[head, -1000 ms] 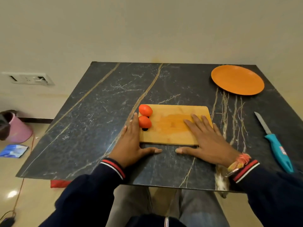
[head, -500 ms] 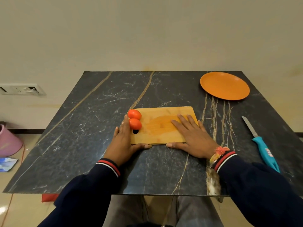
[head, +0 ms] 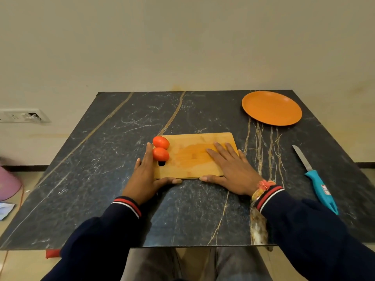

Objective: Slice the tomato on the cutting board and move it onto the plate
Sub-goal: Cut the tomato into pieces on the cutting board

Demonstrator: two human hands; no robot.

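Tomatoes, two of them, sit at the left end of a wooden cutting board (head: 194,155): the far tomato (head: 161,142) and the near tomato (head: 160,154), touching, each oval with its long axis running left to right. Both are whole, smooth and red-orange. The left hand (head: 144,175) lies flat and open along the board's left edge, holding nothing. The right hand (head: 231,169) rests open, palm down on the board's right end. An orange plate (head: 272,108) sits at the far right corner of the dark marble table (head: 101,159). A teal-handled knife (head: 316,179) lies well right, blade pointing away.
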